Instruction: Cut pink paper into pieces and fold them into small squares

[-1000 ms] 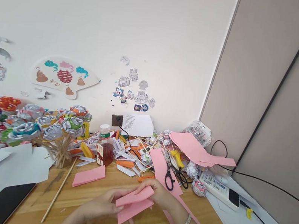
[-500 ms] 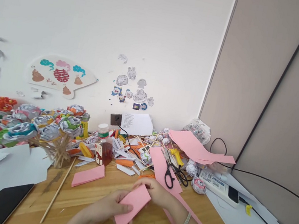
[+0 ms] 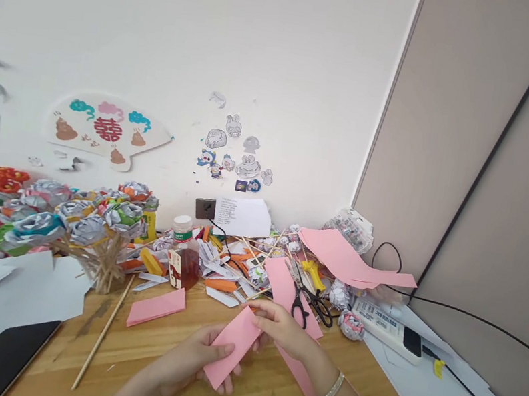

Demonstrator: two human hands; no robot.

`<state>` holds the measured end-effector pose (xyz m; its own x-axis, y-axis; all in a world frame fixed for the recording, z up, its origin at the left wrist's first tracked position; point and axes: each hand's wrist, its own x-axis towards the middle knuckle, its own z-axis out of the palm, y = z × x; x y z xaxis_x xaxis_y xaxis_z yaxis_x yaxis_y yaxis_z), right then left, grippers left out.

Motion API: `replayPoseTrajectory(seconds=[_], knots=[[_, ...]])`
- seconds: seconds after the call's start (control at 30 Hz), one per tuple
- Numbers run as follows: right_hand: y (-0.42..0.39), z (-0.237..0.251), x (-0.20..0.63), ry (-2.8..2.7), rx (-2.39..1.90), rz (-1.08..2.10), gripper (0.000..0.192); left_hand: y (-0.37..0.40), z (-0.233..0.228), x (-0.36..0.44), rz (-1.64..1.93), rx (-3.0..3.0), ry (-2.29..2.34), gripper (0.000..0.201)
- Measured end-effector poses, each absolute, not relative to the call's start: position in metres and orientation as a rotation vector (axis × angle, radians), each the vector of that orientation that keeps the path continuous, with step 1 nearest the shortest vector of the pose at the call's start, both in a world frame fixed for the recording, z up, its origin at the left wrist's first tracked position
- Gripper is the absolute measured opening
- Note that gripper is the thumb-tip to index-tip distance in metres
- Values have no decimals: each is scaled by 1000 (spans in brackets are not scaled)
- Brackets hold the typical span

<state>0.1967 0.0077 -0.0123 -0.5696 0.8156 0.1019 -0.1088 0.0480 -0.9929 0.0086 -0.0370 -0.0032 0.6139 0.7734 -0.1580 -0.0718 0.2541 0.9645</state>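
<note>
Head view. The left hand (image 3: 188,364) and the right hand (image 3: 280,328) both close on one folded pink paper strip (image 3: 233,346), held just above the wooden table (image 3: 153,348) at near centre. The left fingers pinch the near, lower end; the right fingertips pinch the far, upper end. A grip at each end keeps the layers of the strip flat against one another. The strip slants from near left to far right. A bracelet (image 3: 330,389) sits on the right wrist.

Left of the hands a second folded pink piece (image 3: 157,307) lies flat on the table, apart from them. A wooden skewer (image 3: 102,333) lies further left. Black-handled scissors (image 3: 304,302) rest on a long pink sheet (image 3: 285,291) just beyond the right hand, close by. More pink sheets (image 3: 350,261) curl over the clutter at far right.

Containers: a small clear bottle (image 3: 184,259) with a white cap stands upright at far centre, holding a reddish-brown liquid in its lower part. Paper roses on sticks (image 3: 87,226) are bunched at far left; whether a vessel holds them cannot be told.
</note>
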Motion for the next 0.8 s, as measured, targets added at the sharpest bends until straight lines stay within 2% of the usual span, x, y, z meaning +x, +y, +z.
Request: replayPoseTrajectory(seconds=[0.27, 0.67, 0.8], knots=[[11, -18, 196, -1656, -724, 1619, 45, -35, -4, 5, 598, 1148, 752, 31], [5, -29, 180, -1731, -887, 1323, 43, -32, -11, 5, 581, 1114, 843, 37], [4, -27, 179, -1672, -858, 1399, 43, -33, -7, 5, 583, 1131, 840, 37]])
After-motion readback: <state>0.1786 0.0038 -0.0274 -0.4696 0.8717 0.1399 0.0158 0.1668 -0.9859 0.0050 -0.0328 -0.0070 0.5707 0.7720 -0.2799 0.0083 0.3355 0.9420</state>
